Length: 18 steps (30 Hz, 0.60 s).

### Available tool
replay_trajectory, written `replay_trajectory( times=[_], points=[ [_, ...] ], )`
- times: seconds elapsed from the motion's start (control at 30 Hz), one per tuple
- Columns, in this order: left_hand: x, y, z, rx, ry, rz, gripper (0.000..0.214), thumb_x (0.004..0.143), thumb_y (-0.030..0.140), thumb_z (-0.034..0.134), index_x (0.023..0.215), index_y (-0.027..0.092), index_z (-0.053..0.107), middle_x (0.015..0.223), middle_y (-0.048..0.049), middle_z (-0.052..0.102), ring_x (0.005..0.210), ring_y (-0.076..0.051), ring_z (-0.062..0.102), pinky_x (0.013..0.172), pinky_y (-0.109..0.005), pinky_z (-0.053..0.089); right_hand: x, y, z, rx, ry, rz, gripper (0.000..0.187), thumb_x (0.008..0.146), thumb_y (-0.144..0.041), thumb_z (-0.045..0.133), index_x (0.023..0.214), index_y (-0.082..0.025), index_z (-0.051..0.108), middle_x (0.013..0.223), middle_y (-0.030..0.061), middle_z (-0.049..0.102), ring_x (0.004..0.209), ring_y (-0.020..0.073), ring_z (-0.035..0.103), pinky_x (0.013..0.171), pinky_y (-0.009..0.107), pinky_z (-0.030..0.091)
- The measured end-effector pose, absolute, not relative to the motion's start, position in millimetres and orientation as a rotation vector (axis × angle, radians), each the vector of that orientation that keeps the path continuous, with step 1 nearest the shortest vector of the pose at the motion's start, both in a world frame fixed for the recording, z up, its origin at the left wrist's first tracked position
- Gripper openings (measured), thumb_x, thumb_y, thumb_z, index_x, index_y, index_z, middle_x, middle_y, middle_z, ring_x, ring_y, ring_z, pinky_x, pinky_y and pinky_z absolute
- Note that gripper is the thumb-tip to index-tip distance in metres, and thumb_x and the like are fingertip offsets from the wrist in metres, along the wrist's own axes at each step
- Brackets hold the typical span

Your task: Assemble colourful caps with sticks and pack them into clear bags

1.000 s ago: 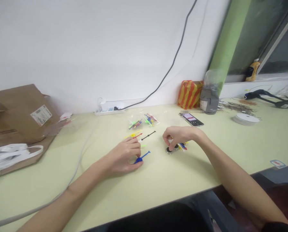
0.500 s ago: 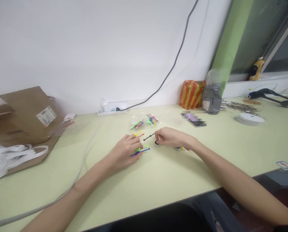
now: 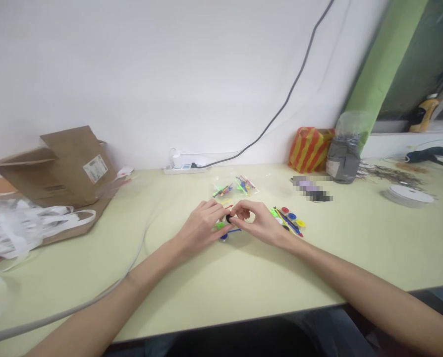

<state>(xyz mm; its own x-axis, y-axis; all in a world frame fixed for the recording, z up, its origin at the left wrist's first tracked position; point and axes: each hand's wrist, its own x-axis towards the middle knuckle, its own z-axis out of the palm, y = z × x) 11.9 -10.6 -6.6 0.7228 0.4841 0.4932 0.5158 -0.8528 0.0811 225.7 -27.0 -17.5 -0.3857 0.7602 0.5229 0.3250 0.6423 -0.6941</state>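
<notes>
My left hand point(image 3: 205, 223) and my right hand point(image 3: 259, 221) meet above the table, fingertips closed on a small round black piece point(image 3: 228, 218). Below the left fingers sits a clear-sided piece with a blue top point(image 3: 224, 237), with a thin blue arrow-like stick point(image 3: 235, 230) beside it. Something bright green point(image 3: 220, 225) shows under the left hand, and a red-tipped stick point(image 3: 229, 206) lies just beyond. To the right of my right hand is a cluster of coloured sticks point(image 3: 290, 224) with red point(image 3: 285, 210), blue point(image 3: 292, 216) and yellow point(image 3: 301, 223) round pieces.
Bags of coloured sticks point(image 3: 246, 185) lie behind the hands. A power strip point(image 3: 184, 169) is by the wall. On the left are a cardboard box point(image 3: 71, 166), white strapping point(image 3: 69, 220) and a grey cable point(image 3: 132, 265). A phone point(image 3: 311, 189), striped bag point(image 3: 310, 151) and white spool point(image 3: 409, 195) stand right.
My right hand has come to my left hand, bringing the round black piece off the table. The cluster on the right is now uncovered. The view has shifted a little left.
</notes>
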Motion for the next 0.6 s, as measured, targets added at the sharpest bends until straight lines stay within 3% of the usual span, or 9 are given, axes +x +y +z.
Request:
replay_trajectory(
  times=[0.2,0.3,0.43,0.6],
  points=[
    [11.1,-8.9,-8.3,-2.847,-0.868,-0.796,0.015,0.099,0.029,0.055,0.109,0.02,0.062,0.096,-0.0043,0.068,0.093,-0.021,0.057,0.081,-0.034,0.041,229.1,-22.6,-15.0,-0.905,-1.984,0.5,0.014,0.098,-0.027,0.053,0.092,-0.02,0.064,0.084,0.0021,0.064,0.076,0.0156,0.056,0.071,0.028,0.044],
    [9.9,-7.4,-8.7,-2.865,-0.863,-0.79,0.013,0.096,0.024,0.059,0.108,0.021,0.06,0.098,-0.0039,0.067,0.095,-0.021,0.057,0.082,-0.034,0.041,236.1,-18.2,-14.1,-1.025,-2.078,0.308,0.017,0.098,-0.022,0.049,0.105,-0.02,0.065,0.1,0.0067,0.065,0.095,0.0199,0.058,0.087,0.034,0.046],
    [8.7,-6.3,-8.3,-2.867,-0.875,-0.79,0.004,0.094,0.021,0.06,0.098,0.02,0.059,0.093,-0.0031,0.065,0.091,-0.021,0.057,0.081,-0.034,0.041,250.0,-11.7,-18.4,-1.3,-2.32,0.207,0.038,0.093,-0.016,0.054,0.13,-0.021,0.063,0.129,0.0144,0.057,0.125,0.0294,0.048,0.103,0.046,0.042],
    [7.4,-5.1,-7.8,-2.844,-0.869,-0.836,0.002,0.094,0.018,0.058,0.095,0.019,0.059,0.089,-0.0027,0.065,0.087,-0.02,0.058,0.079,-0.033,0.041,258.1,-3.9,-27.0,-1.365,-2.458,0.139,0.037,0.095,-0.016,0.049,0.125,-0.024,0.07,0.137,0.0156,0.055,0.132,0.0327,0.045,0.105,0.047,0.04]
  ],
)
